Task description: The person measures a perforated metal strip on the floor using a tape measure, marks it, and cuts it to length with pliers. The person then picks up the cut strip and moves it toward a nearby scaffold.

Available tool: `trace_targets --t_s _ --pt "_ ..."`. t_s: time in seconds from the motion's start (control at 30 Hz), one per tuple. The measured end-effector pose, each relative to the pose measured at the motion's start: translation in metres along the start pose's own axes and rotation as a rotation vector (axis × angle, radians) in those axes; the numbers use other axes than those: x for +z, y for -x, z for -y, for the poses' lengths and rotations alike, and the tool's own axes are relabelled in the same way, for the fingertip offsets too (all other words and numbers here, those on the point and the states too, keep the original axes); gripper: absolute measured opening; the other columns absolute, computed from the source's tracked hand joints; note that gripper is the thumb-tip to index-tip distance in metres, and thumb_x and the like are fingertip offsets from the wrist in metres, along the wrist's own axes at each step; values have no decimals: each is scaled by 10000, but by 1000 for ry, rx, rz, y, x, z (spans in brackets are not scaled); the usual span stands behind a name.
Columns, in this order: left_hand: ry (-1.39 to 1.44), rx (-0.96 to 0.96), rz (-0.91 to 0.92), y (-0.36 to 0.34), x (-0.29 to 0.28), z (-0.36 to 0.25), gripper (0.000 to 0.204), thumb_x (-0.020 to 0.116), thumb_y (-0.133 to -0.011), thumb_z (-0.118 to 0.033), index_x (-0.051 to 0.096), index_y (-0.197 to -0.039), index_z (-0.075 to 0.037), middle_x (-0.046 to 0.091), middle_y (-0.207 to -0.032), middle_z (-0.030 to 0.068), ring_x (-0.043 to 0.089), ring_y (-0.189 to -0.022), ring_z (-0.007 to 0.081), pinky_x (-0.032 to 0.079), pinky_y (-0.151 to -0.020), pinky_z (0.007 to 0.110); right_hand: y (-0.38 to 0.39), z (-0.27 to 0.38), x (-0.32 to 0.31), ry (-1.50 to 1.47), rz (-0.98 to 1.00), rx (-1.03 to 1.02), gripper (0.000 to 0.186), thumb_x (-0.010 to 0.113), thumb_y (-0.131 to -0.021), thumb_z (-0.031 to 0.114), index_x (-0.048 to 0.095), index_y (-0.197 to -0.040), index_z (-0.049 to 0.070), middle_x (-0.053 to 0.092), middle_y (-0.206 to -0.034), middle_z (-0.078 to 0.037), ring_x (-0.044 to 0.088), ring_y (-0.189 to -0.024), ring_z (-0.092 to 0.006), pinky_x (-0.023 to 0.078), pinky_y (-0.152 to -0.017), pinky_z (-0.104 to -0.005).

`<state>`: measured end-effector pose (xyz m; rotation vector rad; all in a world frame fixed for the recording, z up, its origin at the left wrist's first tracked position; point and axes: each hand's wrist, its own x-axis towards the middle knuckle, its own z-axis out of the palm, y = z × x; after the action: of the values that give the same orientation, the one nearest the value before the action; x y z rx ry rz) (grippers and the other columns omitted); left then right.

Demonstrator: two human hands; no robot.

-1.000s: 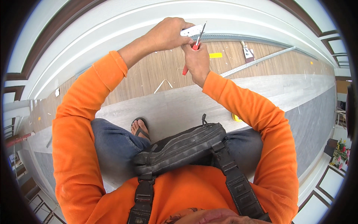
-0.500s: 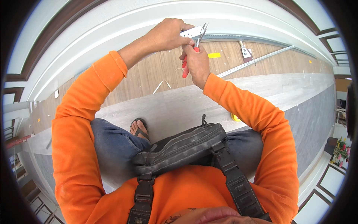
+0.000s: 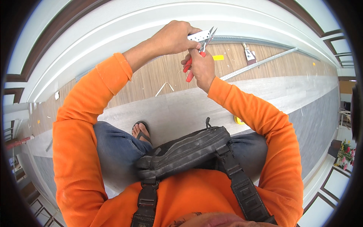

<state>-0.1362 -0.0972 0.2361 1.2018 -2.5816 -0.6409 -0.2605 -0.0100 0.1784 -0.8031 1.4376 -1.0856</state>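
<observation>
My left hand [image 3: 174,38] is closed on a short white perforated strip [image 3: 198,35], holding it up near the wall at the top of the view. My right hand [image 3: 202,70], closed just below it, grips red-handled snips [image 3: 196,55]. The snips’ blades point upward at the strip’s right end and are apart at their tips; whether they touch the strip is unclear. The snips’ lower handle shows below my fingers.
Long metal profiles [image 3: 259,63] lie on the wood-look floor [image 3: 119,84], with a putty-knife-like tool [image 3: 249,56], a flat yellow piece [image 3: 218,57] and a bent white offcut [image 3: 164,85]. A round yellow object [image 3: 238,120] sits beside my right knee. A white panelled wall [image 3: 128,15] curves behind.
Both my hands have moved slightly right and down together with the strip and snips. The snips’ handles and blade tips look farther apart than a second ago.
</observation>
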Motion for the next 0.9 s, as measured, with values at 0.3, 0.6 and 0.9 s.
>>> trace_targets --t_s 0.3,0.6,0.9 --pt "-6 -22 17 4 -9 -10 405 763 -898 -289 747 -1270 -132 753 -887 151 707 -737 229 567 -720 364 -1 0 -6 15 49 -9 383 583 -1003 346 585 -964 -35 675 -802 -150 647 -590 -209 549 -549 -332" --pt "92 -107 22 6 -10 -14 349 646 -971 -256 730 -1251 -67 770 -973 161 723 -805 274 564 -816 370 -20 -17 -24 -42 -31 -35 274 661 -946 282 612 -968 13 634 -830 -85 631 -724 -150 492 -607 -300" --pt "401 -243 105 5 -11 -5 345 520 -1060 -273 731 -1110 -5 708 -824 51 626 -647 118 551 -618 270 -57 -7 -88 720 -285 -698 296 719 -882 174 650 -1142 51 669 -1015 -146 660 -932 -322 527 -849 -420"
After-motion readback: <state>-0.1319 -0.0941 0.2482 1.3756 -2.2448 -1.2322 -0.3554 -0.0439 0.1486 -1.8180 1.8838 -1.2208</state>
